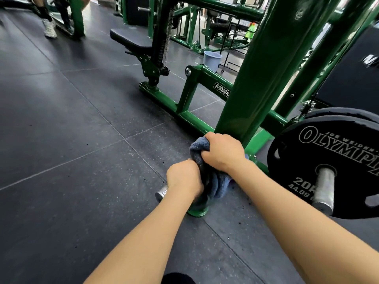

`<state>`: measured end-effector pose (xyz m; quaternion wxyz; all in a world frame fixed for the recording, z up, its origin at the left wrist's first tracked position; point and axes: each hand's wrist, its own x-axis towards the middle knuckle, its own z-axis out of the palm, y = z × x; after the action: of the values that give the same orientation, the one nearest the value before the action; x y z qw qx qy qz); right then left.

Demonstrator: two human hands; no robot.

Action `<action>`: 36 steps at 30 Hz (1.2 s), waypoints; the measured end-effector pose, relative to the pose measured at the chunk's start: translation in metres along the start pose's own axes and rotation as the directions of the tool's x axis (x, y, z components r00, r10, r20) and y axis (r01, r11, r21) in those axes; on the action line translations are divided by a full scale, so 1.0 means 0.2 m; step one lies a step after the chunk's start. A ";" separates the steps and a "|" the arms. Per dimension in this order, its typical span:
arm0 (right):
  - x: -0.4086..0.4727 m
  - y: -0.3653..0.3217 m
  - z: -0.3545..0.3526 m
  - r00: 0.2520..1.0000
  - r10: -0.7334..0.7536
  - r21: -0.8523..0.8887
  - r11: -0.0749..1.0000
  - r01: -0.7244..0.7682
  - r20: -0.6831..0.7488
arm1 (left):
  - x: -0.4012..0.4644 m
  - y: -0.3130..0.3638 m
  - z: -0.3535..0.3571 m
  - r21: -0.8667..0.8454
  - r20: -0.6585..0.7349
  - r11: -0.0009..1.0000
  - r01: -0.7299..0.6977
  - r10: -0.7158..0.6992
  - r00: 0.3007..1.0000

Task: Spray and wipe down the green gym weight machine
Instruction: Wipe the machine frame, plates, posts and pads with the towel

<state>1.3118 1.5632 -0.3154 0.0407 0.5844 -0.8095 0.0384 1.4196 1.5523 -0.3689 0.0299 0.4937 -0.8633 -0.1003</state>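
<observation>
We were in the wiping step, low on the green machine. Our right hand gripped the blue-grey cloth at the foot of the upright post, while our left hand clutched its lower folds near a knurled metal peg. Next, we judged, the cloth needed regathering before rubbing the base rail. The frame read "MAXPU…"; the black weight plate read "JOE WEIDER'S OLYMPI…", "20K…", "44.09".

weight plate cut off at right edge; peg mostly hidden behind left forearm; background machines blurred
</observation>
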 end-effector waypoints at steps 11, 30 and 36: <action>-0.32 0.01 0.07 0.997 -0.060 0.290 0.954 0.072 -0.050 | -0.05 -0.20 -0.01 -0.220 0.297 0.966 0.135 -0.065 0.953; -0.31 -0.09 0.05 0.995 -0.087 0.328 0.942 0.067 0.047 | -0.09 -0.19 0.02 -0.217 0.072 0.976 0.032 -0.017 0.997; -0.25 0.02 0.13 0.998 0.016 0.364 0.931 0.008 -0.064 | -0.10 -0.21 0.02 -0.264 0.095 0.963 0.056 -0.031 0.995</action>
<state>1.3240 1.6091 -0.3461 -0.0418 0.5787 -0.7878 0.2068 1.4647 1.5487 -0.3809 0.0548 0.4990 -0.8314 -0.2382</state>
